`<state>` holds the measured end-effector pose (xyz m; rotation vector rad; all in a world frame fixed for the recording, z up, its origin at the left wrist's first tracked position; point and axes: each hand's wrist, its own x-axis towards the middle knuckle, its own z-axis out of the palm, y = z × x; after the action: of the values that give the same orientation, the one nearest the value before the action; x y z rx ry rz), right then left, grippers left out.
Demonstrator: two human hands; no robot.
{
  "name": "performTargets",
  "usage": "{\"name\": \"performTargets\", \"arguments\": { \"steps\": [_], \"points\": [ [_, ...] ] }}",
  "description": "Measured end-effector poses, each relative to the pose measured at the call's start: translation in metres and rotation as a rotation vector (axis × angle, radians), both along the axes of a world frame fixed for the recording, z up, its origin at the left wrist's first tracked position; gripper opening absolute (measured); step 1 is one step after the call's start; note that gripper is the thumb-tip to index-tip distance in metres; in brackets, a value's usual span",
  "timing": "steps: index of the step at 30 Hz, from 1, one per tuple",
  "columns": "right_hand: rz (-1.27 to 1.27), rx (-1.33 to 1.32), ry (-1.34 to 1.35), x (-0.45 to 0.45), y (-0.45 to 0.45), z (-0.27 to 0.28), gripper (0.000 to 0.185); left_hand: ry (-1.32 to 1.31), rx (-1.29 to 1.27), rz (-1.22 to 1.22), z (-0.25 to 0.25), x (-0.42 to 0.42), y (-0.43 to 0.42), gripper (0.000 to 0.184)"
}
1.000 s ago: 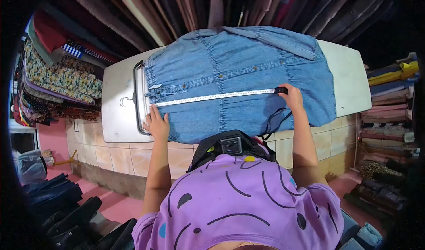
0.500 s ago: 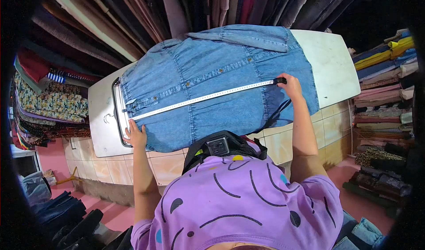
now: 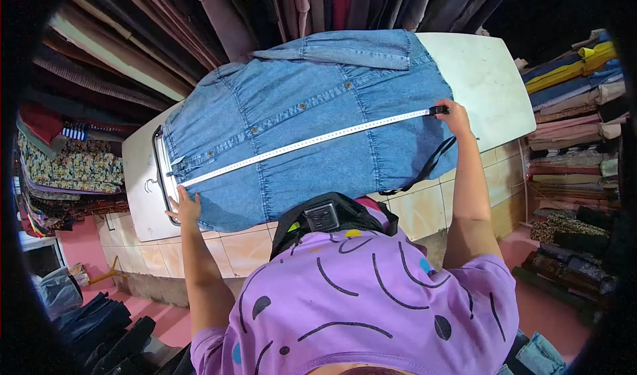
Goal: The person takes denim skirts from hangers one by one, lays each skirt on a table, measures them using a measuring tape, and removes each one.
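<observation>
A blue denim garment (image 3: 312, 156) with buttons lies spread over a white board (image 3: 491, 83). Across it runs a white measuring tape (image 3: 312, 142), pulled out from a black tape case (image 3: 438, 110). My right hand (image 3: 455, 118) is closed around that case near the garment's right edge. At the tape's left end, my left hand (image 3: 186, 207) rests with fingers spread, a fingertip on the tape end. A dark hanger frame (image 3: 164, 176) lies beside it, with its hook on the board. A black strap (image 3: 434, 159) hangs below my right hand.
Rows of hanging clothes (image 3: 292, 10) line the back. Folded garments are stacked at the right (image 3: 574, 136), and patterned fabrics (image 3: 63, 166) are piled at the left. Dark clothes (image 3: 93, 322) lie at the lower left. My body is close to the board's front edge.
My right hand has moved right along the garment with the tape case, and more tape shows. My left hand stays at the tape's end. The whole view has turned and shifted.
</observation>
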<state>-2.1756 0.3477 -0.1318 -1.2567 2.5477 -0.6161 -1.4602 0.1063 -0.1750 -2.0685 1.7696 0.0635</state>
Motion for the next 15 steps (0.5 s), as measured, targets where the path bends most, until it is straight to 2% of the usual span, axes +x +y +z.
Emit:
{"name": "performTargets", "arguments": {
  "steps": [7, 15],
  "points": [
    [-0.006, 0.010, -0.024, -0.044, 0.015, -0.012, 0.031, -0.069, 0.079, 0.034, 0.025, -0.025, 0.002, 0.071],
    [-0.049, 0.001, -0.054, -0.084, 0.027, -0.013, 0.030, -0.129, 0.101, 0.132, 0.014, -0.025, -0.009, 0.075]
  ]
}}
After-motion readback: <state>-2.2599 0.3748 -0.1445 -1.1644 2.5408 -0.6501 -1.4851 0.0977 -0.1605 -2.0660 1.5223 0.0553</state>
